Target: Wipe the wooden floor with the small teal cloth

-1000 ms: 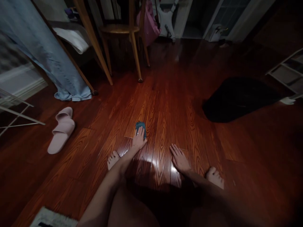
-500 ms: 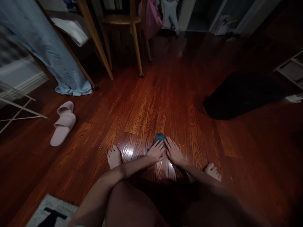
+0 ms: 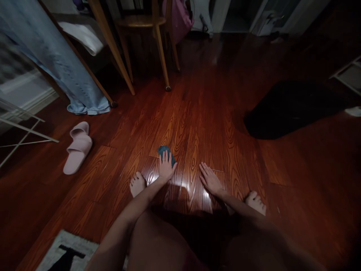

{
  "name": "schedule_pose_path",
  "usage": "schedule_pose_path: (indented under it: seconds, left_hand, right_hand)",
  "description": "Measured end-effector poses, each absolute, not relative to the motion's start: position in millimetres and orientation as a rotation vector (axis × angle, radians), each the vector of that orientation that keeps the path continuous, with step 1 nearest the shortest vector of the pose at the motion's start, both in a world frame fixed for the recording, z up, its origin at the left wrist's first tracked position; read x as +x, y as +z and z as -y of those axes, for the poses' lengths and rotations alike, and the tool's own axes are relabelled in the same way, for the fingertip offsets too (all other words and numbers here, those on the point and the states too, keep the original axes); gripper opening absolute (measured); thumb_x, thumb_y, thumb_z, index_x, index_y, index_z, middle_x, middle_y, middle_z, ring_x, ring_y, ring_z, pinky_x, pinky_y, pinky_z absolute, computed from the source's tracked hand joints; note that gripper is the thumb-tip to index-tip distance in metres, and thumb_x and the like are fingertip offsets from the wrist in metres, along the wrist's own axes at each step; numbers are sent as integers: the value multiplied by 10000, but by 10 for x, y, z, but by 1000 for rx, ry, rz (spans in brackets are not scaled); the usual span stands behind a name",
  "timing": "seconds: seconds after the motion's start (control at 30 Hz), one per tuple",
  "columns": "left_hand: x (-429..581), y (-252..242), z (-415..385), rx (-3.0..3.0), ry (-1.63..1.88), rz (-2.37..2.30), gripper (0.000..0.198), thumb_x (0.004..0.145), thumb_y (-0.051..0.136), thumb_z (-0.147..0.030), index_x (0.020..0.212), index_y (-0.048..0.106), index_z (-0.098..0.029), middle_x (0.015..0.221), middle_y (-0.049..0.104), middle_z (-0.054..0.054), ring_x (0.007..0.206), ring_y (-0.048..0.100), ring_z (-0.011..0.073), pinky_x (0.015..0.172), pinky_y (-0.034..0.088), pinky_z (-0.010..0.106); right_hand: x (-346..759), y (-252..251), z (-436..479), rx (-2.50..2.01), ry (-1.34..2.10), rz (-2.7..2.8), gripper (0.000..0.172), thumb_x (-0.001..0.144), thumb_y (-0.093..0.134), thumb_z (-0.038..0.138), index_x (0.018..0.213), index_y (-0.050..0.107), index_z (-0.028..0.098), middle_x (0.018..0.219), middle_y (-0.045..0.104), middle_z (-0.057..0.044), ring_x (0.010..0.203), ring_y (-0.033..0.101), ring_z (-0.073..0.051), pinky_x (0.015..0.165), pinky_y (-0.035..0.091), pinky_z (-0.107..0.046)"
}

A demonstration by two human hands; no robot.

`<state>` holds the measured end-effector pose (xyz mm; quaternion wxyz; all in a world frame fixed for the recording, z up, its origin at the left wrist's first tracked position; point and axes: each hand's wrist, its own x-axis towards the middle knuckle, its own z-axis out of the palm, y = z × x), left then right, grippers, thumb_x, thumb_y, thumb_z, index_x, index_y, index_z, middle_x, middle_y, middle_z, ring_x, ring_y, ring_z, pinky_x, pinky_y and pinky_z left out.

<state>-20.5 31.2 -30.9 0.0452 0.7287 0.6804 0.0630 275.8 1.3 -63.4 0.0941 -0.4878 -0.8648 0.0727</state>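
Note:
My left hand (image 3: 167, 168) lies on a small dark teal cloth (image 3: 162, 149), palm down with the fingers spread, pressing it against the glossy reddish wood floor (image 3: 186, 124). Part of the cloth shows past the fingertips and along the thumb side; the rest is covered by the hand. Farther right, my right hand (image 3: 211, 179) is stretched out flat on the bare boards, fingers together and nothing held. A gap of floor separates the two hands.
My bare feet stand on either side of the hands. A pink slipper (image 3: 77, 148) lies left, near hanging jeans (image 3: 64, 67) and a white rack (image 3: 25, 131). A wooden chair (image 3: 160, 52) stands ahead. A black object (image 3: 290, 109) sits right; a patterned rug (image 3: 67, 250) is lower left.
My left hand has slid left and slightly forward with the cloth beneath it, away from my right hand. The right hand has barely shifted.

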Motion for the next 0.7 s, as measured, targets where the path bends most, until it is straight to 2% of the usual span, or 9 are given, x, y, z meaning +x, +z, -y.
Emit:
schedule_pose_path:
  seconds: [0.13,0.27,0.37,0.47,0.6,0.7]
  left_hand:
    - [-4,-388,-40,2433,178,-1769,830,1008,400,-622,1622,275,-79,1690,152,198,1571,42,377,1248,72,610]
    - [313,-398,172,2781,149,-1126,777,982,519,-587,1588,361,-127,1689,185,182,1576,89,329,1262,76,540]
    - [412,-337,115,2852,107,-923,669,948,598,-527,1492,504,-149,1664,285,168,1563,174,321,1268,78,516]
    - [286,-269,-86,2779,81,-1121,573,959,549,-456,1461,546,-181,1666,299,129,1564,184,298,1267,86,529]
    - [-79,-224,-301,2438,145,-1797,635,990,448,-420,1554,436,-129,1685,223,152,1571,135,324,1254,75,590]
    - [-232,-235,-250,2242,186,-2090,680,1013,407,-432,1596,346,-87,1683,211,180,1571,115,348,1248,72,608]
  right_hand:
    - [2766,-641,-9,-1443,201,2560,671,1073,286,348,1657,4,174,1692,240,-127,1540,270,-258,1235,315,-490]
    - [2786,-625,-26,-1421,226,2563,663,1067,295,340,1659,41,181,1692,240,-130,1536,281,-264,1229,322,-506]
    - [2807,-588,-42,-1398,261,2584,641,1070,290,337,1658,93,177,1685,266,-134,1534,288,-256,1228,327,-493]
    - [2824,-565,-45,-1401,272,2598,624,1073,281,337,1653,131,162,1673,301,-140,1535,284,-251,1230,327,-480]
    - [2832,-581,-40,-1397,264,2585,630,1074,281,340,1656,110,167,1670,310,-138,1533,290,-256,1232,323,-487]
    - [2829,-595,-40,-1388,254,2578,647,1069,290,328,1659,73,177,1679,286,-131,1529,301,-258,1233,322,-488]
